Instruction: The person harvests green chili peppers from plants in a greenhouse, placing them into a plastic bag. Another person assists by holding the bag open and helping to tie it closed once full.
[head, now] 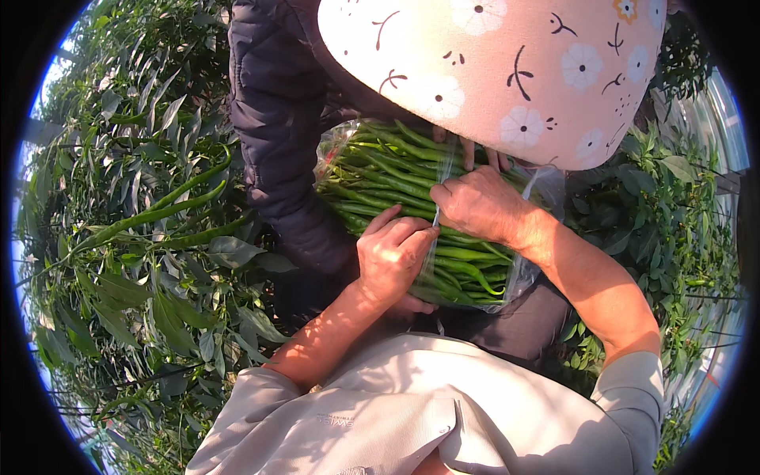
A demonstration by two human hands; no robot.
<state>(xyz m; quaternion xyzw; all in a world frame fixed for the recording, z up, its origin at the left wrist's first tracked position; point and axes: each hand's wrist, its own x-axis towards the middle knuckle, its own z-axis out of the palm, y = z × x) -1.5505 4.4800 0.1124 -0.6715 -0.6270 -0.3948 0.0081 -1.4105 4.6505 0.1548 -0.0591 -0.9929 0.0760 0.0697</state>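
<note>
Long green chili peppers lie packed side by side in a clear plastic bag. Across the middle of the bundle runs a thin translucent plastic strip; whether it is a tie or the bag's edge, I cannot tell. My right hand pinches this strip above the peppers, thumb and fingers together. Just left of it, my left hand has its fingertips at the same strip, the index finger lying over the peppers. Its exact hold is partly hidden.
Facing me, another person in a dark quilted sleeve and floral hat bends over the bag. That person's fingers touch its far side; another hand shows beneath. Pepper plants crowd both sides, with hanging peppers at left.
</note>
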